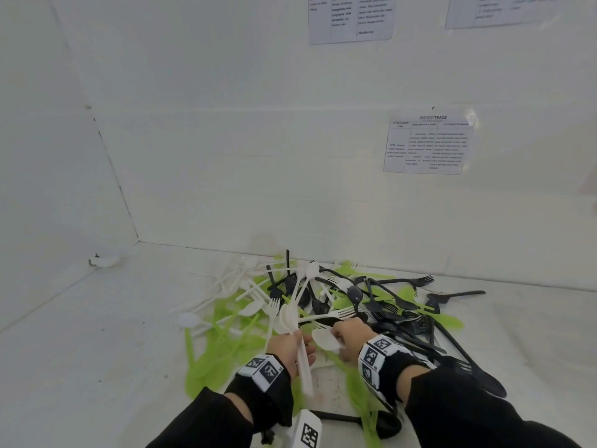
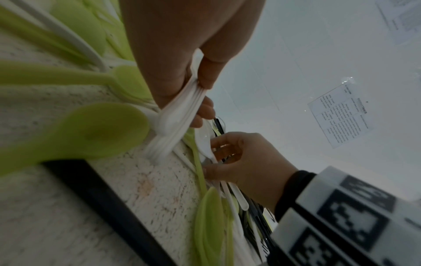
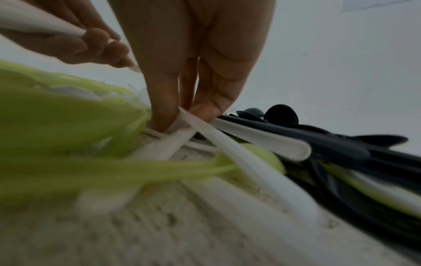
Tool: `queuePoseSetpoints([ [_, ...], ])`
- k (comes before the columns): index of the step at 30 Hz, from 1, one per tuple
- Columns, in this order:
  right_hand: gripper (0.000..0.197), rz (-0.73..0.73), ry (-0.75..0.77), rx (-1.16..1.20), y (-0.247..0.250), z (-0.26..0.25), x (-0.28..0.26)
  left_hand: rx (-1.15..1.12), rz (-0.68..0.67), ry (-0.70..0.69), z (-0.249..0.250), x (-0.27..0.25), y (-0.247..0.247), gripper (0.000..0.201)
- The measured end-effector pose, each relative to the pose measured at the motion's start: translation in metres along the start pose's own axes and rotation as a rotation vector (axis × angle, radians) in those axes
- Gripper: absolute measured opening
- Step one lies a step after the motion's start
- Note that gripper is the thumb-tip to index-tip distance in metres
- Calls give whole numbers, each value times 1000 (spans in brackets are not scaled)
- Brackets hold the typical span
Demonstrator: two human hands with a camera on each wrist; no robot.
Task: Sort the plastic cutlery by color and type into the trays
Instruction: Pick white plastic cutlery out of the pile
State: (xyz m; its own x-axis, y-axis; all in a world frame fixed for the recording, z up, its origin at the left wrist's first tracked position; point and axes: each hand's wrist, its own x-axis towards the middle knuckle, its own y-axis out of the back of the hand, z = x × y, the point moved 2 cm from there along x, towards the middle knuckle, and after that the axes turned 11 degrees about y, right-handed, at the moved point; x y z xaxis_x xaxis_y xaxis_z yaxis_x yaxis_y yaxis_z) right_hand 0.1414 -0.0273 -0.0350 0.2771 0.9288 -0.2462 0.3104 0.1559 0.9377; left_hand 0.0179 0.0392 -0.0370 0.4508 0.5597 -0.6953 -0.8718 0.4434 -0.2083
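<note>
A mixed pile of white, green and black plastic cutlery (image 1: 323, 305) lies on the white table against the back wall. My left hand (image 1: 298, 344) grips a bundle of white spoons (image 1: 288, 318) by their handles, bowls pointing away. In the left wrist view that bundle (image 2: 180, 115) is clamped between thumb and fingers. Just to its right, my right hand (image 1: 339, 334) pinches a single white spoon (image 1: 324, 340) at the near edge of the pile. In the right wrist view the right fingertips (image 3: 164, 124) close on the white spoon's handle (image 3: 239, 162), low over the table.
Green spoons (image 1: 213, 350) spread to the left of my hands and black forks and spoons (image 1: 420, 324) to the right. A black spoon (image 1: 384, 423) lies near my forearms. Paper sheets (image 1: 428, 145) hang on the wall. White walls close the back and left.
</note>
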Motion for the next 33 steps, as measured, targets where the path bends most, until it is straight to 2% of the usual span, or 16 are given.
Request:
queuePoseSetpoints([
  [8,36,-71,54,-43,0,0,-5,-3,19,-12,0,4,7,33],
  [15,26,91,-17,-69,43,24,-20,16,25,-60,8,3,8,32],
  [20,44,179,-36,-155,73,36,-30,27,60,-139,11,4,9,32],
  [23,32,334,-35,-78,82,39,-33,36,71,-170,11,1,7,33],
  [26,28,446,22,16,90,29,-37,28,-5,-178,11,-4,-1,30],
  [30,29,436,85,148,85,8,-36,71,-185,-107,3,-12,-14,21],
  [33,30,434,23,209,72,0,-30,134,-266,-47,-7,-17,-22,19],
])
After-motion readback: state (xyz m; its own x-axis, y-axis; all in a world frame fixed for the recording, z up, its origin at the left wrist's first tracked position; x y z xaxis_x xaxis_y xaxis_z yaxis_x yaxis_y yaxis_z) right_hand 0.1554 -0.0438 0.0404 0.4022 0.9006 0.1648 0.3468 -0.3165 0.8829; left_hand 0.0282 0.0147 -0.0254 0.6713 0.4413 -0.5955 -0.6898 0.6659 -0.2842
